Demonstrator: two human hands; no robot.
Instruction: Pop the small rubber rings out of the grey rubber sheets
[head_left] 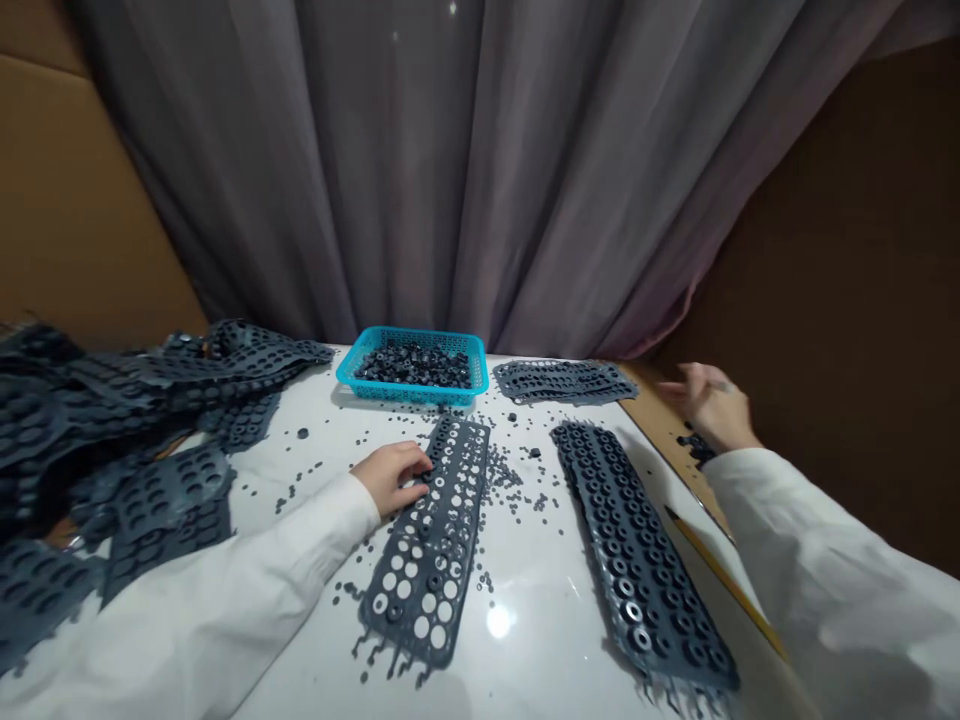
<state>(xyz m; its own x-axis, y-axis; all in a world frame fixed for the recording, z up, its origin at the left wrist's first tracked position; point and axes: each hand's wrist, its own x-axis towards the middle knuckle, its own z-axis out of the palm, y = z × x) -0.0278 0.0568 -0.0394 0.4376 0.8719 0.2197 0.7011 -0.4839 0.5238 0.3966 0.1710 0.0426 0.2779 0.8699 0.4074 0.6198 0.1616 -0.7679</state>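
Observation:
My left hand rests at the left edge of a dark rubber sheet punched with rows of round holes. Its thumb and fingers are apart on the sheet, and I see nothing held in them. A few ring-shaped rubber pieces still sit in this sheet, while many holes show the white table through them. My right hand is raised at the far right, fingers loosely stretched to the left and slightly blurred, with nothing visible in them. Below it lie some small dark pieces. A second rubber sheet, full of rings, lies between the hands.
A blue basket of small black rubber pieces stands at the back. Behind on the right lie flat punched sheets. Heaped sheets cover the left side. Tiny black discs are scattered over the white table. A grey curtain hangs behind.

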